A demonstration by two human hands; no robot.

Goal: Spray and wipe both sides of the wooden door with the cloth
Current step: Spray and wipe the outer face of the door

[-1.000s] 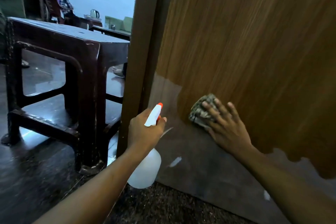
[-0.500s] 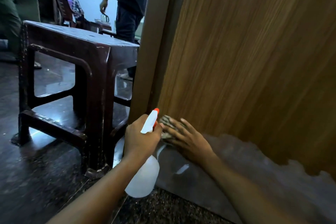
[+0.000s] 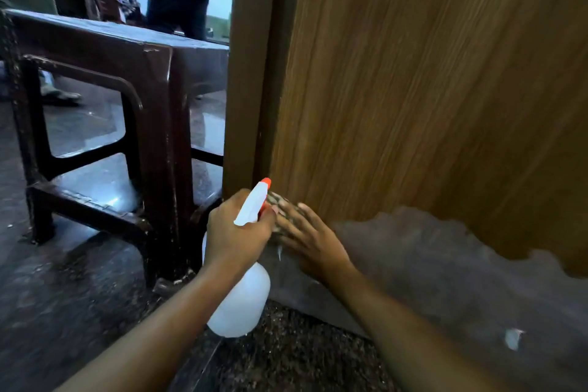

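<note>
The right hand [image 3: 313, 240] presses a cloth [image 3: 280, 204] flat-fingered against the wooden door [image 3: 413, 89], low by its left edge. The left hand [image 3: 237, 231] grips a spray bottle [image 3: 240, 299] just beside it. Only this side's bottom strip looks wiped; the rest probably remains.

Left hand [image 3: 237, 232]: fingers curled round the spray bottle [image 3: 241, 305] neck; forearm enters from lower left.
Right hand [image 3: 313, 240]: fingers straight and spread, pressing the cloth [image 3: 280, 202]; forearm enters from lower right.
</note>
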